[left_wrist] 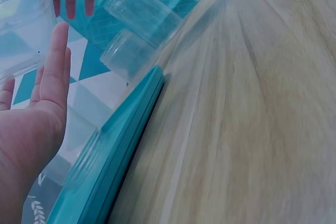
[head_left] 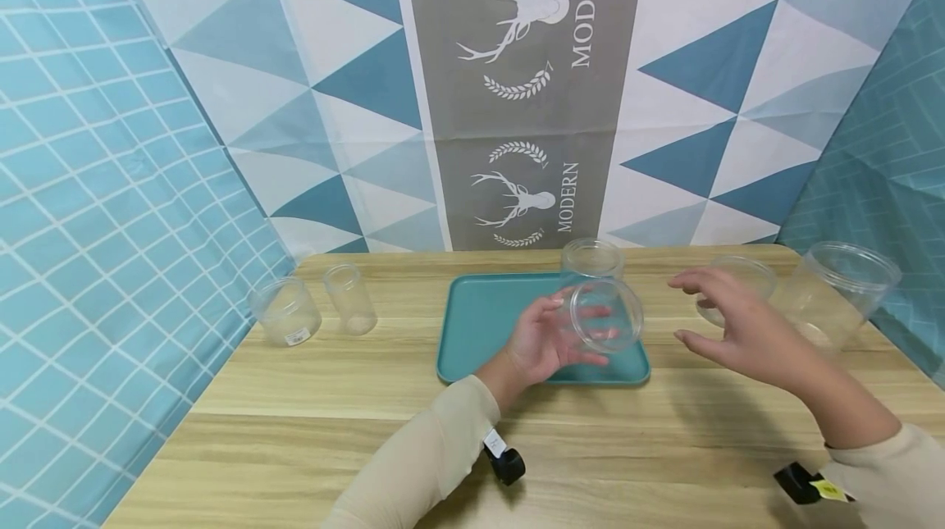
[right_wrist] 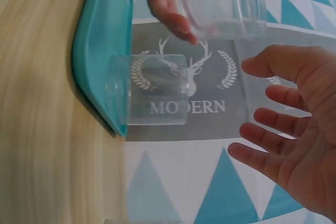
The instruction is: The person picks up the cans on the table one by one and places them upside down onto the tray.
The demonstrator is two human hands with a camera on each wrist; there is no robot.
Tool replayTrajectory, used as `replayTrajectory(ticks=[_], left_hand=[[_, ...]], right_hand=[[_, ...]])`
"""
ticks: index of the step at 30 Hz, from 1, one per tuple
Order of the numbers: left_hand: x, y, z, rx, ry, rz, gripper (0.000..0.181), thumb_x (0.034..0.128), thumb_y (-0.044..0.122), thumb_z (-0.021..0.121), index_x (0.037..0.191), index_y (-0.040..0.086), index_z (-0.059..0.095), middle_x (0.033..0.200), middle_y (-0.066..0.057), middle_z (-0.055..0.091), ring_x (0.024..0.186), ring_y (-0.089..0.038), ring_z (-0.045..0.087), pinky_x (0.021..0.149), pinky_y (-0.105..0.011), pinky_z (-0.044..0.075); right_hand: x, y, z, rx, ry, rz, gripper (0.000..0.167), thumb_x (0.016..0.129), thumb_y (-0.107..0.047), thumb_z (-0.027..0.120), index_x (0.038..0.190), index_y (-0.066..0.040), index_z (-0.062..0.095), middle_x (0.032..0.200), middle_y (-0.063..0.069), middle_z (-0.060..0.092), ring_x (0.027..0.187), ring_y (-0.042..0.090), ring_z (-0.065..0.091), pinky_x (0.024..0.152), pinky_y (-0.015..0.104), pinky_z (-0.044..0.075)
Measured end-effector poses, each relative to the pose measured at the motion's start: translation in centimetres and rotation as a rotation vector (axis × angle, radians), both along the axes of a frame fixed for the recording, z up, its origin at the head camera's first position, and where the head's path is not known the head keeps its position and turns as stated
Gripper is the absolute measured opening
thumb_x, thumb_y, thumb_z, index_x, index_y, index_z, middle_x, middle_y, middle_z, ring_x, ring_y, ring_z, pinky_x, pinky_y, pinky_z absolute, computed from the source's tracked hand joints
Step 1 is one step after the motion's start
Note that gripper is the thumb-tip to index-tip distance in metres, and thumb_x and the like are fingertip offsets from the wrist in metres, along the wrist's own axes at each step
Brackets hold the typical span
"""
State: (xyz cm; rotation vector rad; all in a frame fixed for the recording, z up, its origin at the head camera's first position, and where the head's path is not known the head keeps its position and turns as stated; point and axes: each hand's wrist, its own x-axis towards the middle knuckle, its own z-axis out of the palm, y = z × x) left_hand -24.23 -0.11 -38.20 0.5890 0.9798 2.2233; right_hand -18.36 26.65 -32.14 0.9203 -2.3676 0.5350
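A clear plastic jar (head_left: 609,317) is in my left hand (head_left: 540,342), tilted with its round end facing me, above the right part of a teal tray (head_left: 480,332). The thumb and fingers lie around its side, and some fingers show through the clear wall. To the right, apart from that jar, my right hand (head_left: 749,336) hovers with fingers spread and nothing in it. A second clear jar (right_wrist: 157,90) stands upright on the tray's back right corner.
On the left of the wooden table (head_left: 295,447) stand a short wide clear jar (head_left: 284,316) with a label and a narrow clear jar (head_left: 351,301). A short clear jar (head_left: 746,271) and a larger tall one (head_left: 837,295) are at the right, partly behind my right hand.
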Motion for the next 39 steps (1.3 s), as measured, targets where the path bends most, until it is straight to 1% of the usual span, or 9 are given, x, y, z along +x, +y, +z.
replayTrajectory(ticks=[5, 11, 17, 20, 23, 27, 30, 34, 39], left_hand=[[-0.1, -1.2, 0.1, -0.001, -0.001, 0.008, 0.054, 0.0892, 0.025, 0.032, 0.142, 0.017, 0.039, 0.128, -0.014, 0.053, 0.117, -0.04, 0.054, 0.073, -0.045, 0.058], [-0.3, -2.5, 0.0, -0.014, 0.002, 0.011, 0.056, 0.0899, 0.024, 0.031, 0.145, 0.017, 0.035, 0.128, -0.015, 0.051, 0.122, -0.045, 0.05, 0.074, -0.046, 0.058], [-0.5, -3.7, -0.1, -0.035, 0.001, 0.04, 0.057, 0.0907, 0.024, 0.031, 0.147, 0.015, 0.032, 0.145, -0.027, 0.036, 0.123, -0.044, 0.049, 0.074, -0.045, 0.058], [-0.6, -4.4, -0.1, -0.043, 0.006, 0.044, 0.057, 0.0909, 0.025, 0.031, 0.147, 0.016, 0.031, 0.152, -0.031, 0.023, 0.125, -0.045, 0.047, 0.074, -0.045, 0.058], [-0.7, -5.0, 0.0, -0.051, 0.018, 0.047, 0.053, 0.0916, 0.025, 0.029, 0.144, 0.018, 0.032, 0.154, -0.031, 0.019, 0.129, -0.049, 0.041, 0.074, -0.045, 0.058], [-0.9, -5.9, 0.2, -0.062, 0.034, 0.065, 0.048, 0.0928, 0.025, 0.026, 0.14, 0.02, 0.034, 0.154, -0.031, 0.019, 0.134, -0.054, 0.031, 0.075, -0.044, 0.058], [-1.0, -6.6, 0.4, -0.075, 0.032, 0.096, 0.047, 0.0929, 0.024, 0.026, 0.139, 0.019, 0.034, 0.152, -0.03, 0.024, 0.133, -0.054, 0.033, 0.074, -0.045, 0.058], [-1.1, -7.4, 0.7, -0.092, 0.024, 0.142, 0.047, 0.0919, 0.021, 0.028, 0.138, 0.019, 0.035, 0.149, -0.028, 0.032, 0.125, -0.047, 0.047, 0.074, -0.047, 0.058], [-1.4, -8.4, 1.0, -0.097, 0.059, 0.162, 0.045, 0.0928, 0.02, 0.029, 0.137, 0.018, 0.039, 0.15, -0.031, 0.028, 0.121, -0.044, 0.051, 0.073, -0.047, 0.058]], right_hand=[[-0.5, -0.4, -0.7, -0.004, -0.055, -0.026, 0.064, 0.067, -0.002, 0.086, 0.124, -0.002, 0.056, 0.122, 0.01, 0.055, 0.099, 0.022, 0.055, 0.073, 0.037, 0.056], [-0.9, -0.7, -1.5, -0.019, -0.083, -0.041, 0.057, 0.07, -0.001, 0.083, 0.121, 0.002, 0.057, 0.121, 0.017, 0.053, 0.098, 0.029, 0.056, 0.07, 0.046, 0.056], [-1.6, -1.1, -2.2, -0.006, -0.131, -0.107, 0.052, 0.072, -0.003, 0.081, 0.118, 0.003, 0.058, 0.116, 0.017, 0.055, 0.094, 0.031, 0.056, 0.069, 0.046, 0.056], [-1.9, -1.3, -2.6, 0.026, -0.152, -0.107, 0.048, 0.073, -0.004, 0.081, 0.115, 0.002, 0.059, 0.113, 0.017, 0.057, 0.091, 0.03, 0.057, 0.069, 0.044, 0.054], [-2.2, -1.4, -3.0, 0.057, -0.187, -0.099, 0.045, 0.075, -0.006, 0.08, 0.114, 0.002, 0.061, 0.113, 0.018, 0.057, 0.091, 0.031, 0.059, 0.071, 0.045, 0.053], [-2.6, -1.6, -3.4, 0.08, -0.276, -0.106, 0.044, 0.078, -0.007, 0.078, 0.116, 0.003, 0.059, 0.115, 0.021, 0.056, 0.095, 0.035, 0.06, 0.076, 0.049, 0.053], [-2.9, -1.9, -3.7, 0.092, -0.346, -0.119, 0.045, 0.08, -0.008, 0.076, 0.119, 0.006, 0.058, 0.116, 0.023, 0.058, 0.098, 0.038, 0.06, 0.078, 0.051, 0.053], [-3.3, -2.2, -4.4, 0.102, -0.419, -0.118, 0.048, 0.082, -0.011, 0.076, 0.121, 0.008, 0.057, 0.116, 0.025, 0.06, 0.101, 0.04, 0.06, 0.081, 0.052, 0.052], [-3.7, -2.5, -5.1, 0.102, -0.457, -0.105, 0.049, 0.082, -0.011, 0.076, 0.123, 0.008, 0.056, 0.117, 0.024, 0.058, 0.103, 0.04, 0.059, 0.081, 0.051, 0.052]])
